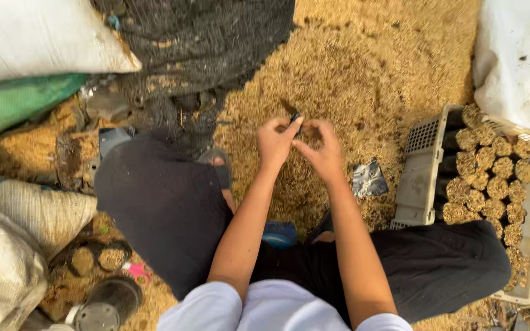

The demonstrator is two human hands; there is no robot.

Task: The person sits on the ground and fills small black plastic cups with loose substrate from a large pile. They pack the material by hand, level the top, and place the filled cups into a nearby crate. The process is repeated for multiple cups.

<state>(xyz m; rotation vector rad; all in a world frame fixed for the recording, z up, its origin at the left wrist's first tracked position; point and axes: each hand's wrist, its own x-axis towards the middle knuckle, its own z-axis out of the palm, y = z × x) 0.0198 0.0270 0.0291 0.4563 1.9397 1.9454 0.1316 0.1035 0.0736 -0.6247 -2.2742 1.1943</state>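
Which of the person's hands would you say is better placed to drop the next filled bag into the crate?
Probably the right hand: the crate of filled bags lies on its side, while the left hand is farther away.

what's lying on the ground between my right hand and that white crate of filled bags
In the head view, a crumpled flat black plastic bag lies on the husk-covered ground, between the right hand and the white crate.
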